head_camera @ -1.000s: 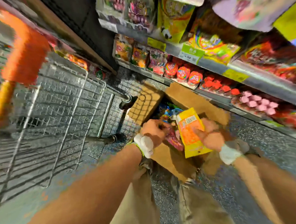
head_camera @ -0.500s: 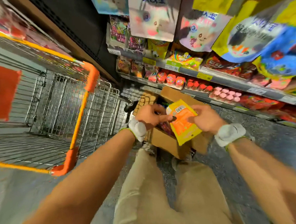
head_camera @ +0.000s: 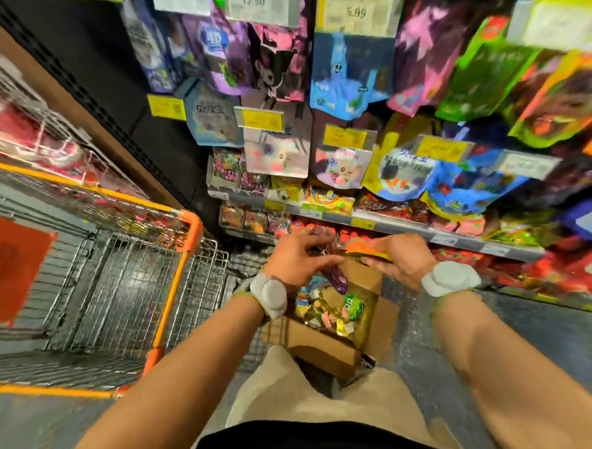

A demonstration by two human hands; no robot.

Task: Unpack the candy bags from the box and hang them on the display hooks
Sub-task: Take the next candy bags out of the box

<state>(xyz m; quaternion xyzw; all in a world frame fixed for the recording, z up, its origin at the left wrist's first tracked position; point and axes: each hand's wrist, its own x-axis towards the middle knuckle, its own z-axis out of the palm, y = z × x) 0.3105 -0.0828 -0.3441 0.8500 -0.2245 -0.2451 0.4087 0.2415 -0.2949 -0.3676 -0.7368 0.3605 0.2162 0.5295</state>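
Both hands were up over the open box: the left hand gripped a purple candy bag, the right hand pinched an orange-yellow bag (edge-on, blurred), below the hanging display bags

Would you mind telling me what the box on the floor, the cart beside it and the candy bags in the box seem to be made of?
The box looks like plain brown cardboard, matte, with folded flaps. The cart appears to be bare grey metal wire mesh with orange trim, probably plastic. The candy bags look like glossy printed plastic or foil film, judging by their shine; blur leaves that open.
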